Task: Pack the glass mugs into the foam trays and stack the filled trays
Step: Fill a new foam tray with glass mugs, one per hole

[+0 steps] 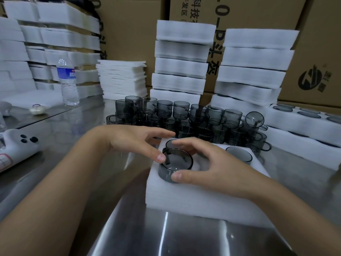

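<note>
A white foam tray lies on the steel table in front of me. A smoky grey glass mug sits partly sunk in its front left hole. My right hand holds this mug, thumb on its near side and fingers over the far rim. My left hand hovers at the mug's left with fingers straight, its thumb tip touching the rim. Another mug sits in the tray's back right hole, and a third rim shows behind my fingers. Several loose mugs stand stacked just beyond the tray.
Filled foam trays are stacked at the back and back right, with lower ones at the right edge. Flat foam sheets, a water bottle and more foam stacks stand left. Cardboard boxes line the back.
</note>
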Demonstrator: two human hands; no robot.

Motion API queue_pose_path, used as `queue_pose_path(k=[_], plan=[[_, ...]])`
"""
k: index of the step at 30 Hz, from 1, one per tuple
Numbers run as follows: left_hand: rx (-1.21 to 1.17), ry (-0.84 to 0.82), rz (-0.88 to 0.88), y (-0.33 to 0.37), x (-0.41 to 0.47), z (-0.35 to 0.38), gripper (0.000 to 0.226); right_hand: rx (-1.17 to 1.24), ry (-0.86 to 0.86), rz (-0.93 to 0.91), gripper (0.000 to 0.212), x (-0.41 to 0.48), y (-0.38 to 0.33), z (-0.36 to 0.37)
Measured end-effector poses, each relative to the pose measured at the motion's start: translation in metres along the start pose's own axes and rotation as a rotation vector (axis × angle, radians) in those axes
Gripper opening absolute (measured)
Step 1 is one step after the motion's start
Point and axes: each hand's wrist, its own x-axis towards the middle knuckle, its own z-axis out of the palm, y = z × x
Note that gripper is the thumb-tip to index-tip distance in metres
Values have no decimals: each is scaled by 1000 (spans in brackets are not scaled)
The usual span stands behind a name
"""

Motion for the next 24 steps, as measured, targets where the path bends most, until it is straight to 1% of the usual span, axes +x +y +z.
queue_pose_path(k=[3,7,10,14,18,24], plan=[[2,-18,-12,0,0,-1,93,8,26,-1,54,2,0,0],[6,-38,-38,0,0,0,86,-11,29,40,71,2,2,0],[27,-32,-56,1,1,2,83,-29,12,75,72,2,2,0],[64,-31,-59,2,3,4,85,-62,2,97,76,2,3,0],[87,-42,-65,4,2,4,84,-99,0,101,77,3,3,1],[99,-40,-71,5,3,5,90,-161,7,77,80,5,6,2]])
